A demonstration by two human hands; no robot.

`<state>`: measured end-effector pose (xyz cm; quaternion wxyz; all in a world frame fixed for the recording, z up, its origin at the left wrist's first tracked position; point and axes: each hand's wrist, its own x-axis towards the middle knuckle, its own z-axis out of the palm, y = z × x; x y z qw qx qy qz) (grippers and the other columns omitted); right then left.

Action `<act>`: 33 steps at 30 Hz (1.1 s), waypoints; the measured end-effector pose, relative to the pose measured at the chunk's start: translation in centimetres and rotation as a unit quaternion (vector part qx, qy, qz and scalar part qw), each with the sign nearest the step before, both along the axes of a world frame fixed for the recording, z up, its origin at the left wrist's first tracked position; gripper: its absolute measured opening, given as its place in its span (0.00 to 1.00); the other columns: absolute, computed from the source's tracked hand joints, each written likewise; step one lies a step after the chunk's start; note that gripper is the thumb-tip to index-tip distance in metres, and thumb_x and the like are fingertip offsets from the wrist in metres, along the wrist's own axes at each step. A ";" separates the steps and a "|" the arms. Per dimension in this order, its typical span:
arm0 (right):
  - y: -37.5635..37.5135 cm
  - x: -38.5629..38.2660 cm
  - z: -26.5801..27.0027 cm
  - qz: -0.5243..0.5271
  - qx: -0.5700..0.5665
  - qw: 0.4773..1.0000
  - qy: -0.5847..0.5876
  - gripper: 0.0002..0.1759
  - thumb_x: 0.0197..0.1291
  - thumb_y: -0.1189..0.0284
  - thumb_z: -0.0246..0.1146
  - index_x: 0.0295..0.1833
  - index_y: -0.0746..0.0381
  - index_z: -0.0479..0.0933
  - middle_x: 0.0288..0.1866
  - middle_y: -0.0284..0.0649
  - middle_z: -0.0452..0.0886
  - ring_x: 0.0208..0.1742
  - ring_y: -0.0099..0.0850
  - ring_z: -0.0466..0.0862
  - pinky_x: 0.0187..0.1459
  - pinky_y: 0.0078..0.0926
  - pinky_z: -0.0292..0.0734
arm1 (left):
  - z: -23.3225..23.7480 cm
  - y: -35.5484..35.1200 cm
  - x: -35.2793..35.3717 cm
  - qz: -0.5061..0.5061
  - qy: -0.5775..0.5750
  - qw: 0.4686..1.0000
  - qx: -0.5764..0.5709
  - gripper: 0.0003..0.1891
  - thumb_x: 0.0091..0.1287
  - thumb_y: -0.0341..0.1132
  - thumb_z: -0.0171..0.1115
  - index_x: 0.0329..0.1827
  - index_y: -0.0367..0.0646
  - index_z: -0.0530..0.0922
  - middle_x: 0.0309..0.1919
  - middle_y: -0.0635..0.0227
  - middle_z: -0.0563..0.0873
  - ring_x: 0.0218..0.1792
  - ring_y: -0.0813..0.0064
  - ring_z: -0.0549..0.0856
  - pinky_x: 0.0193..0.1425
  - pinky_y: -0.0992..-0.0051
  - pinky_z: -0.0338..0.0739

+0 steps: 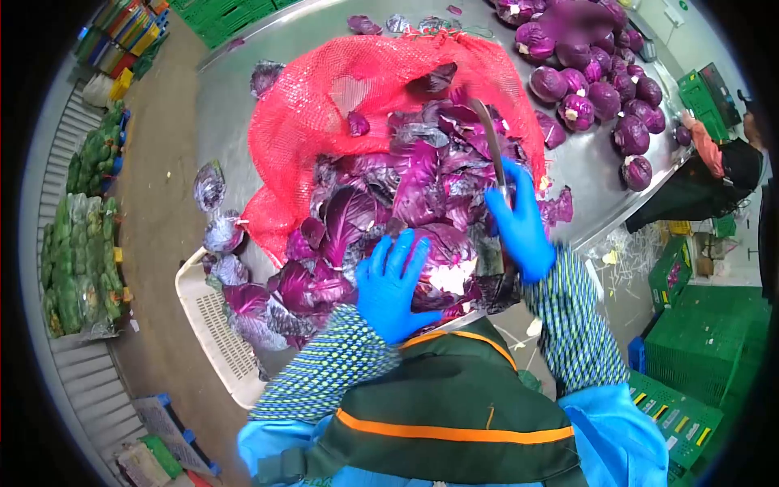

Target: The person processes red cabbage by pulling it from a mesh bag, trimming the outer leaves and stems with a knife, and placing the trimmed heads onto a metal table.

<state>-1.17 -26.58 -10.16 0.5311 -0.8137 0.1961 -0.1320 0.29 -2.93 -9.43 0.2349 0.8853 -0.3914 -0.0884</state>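
The head view looks down on a metal table [223, 130], where a red mesh bag [300, 101] lies spread in a wide arc around a heap of loose purple leaves [418, 183]. At the near side of this heap sits a purple cabbage [442, 252] with a pale patch facing the person. The left hand [395, 284], in a blue glove, lies palm down against the left side of the cabbage, its fingers spread and not closed around anything. The right hand [522, 227], gloved in the same blue, grips a knife [492, 146] over the right side of the heap; its blade points up and away from the person, tilted slightly left. More loose leaves lie along the left of the bag, some of them beside a cream plastic basket [193, 296] at the table's left edge. Whole purple cabbages [600, 97] form a pile on the far right of the table. Near them, at the right edge, another person's orange sleeve [710, 146] reaches toward the table. Green crates [698, 333] stand at the lower right, and bundled green produce [81, 260] is stacked along the left.
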 end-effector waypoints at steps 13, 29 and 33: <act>3.6 -7.9 0.6 0.065 -0.143 0.984 0.084 0.24 0.65 0.69 0.54 0.67 0.46 0.67 0.32 0.42 0.75 0.35 0.41 0.79 0.36 0.37 0.75 | -1.9 -4.2 0.6 0.053 0.053 0.995 -0.070 0.61 0.29 0.54 0.80 0.70 0.46 0.59 0.66 0.55 0.63 0.64 0.50 0.62 0.66 0.51 0.57; 1.0 -3.7 -4.3 0.048 0.161 0.983 0.076 0.37 0.59 0.63 0.66 0.71 0.61 0.60 0.63 0.44 0.72 0.62 0.30 0.72 0.61 0.27 0.67 | -4.0 -2.0 -1.3 0.053 0.004 0.990 -0.132 0.58 0.31 0.52 0.81 0.68 0.40 0.60 0.64 0.52 0.65 0.63 0.50 0.64 0.67 0.54 0.57; 1.5 -1.8 -1.8 0.110 0.169 0.973 0.108 0.27 0.55 0.65 0.70 0.59 0.63 0.73 0.43 0.36 0.78 0.44 0.23 0.76 0.48 0.23 0.72 | -3.1 0.7 -1.4 0.069 0.075 0.975 -0.196 0.59 0.37 0.52 0.79 0.70 0.35 0.55 0.55 0.52 0.69 0.56 0.53 0.68 0.62 0.56 0.62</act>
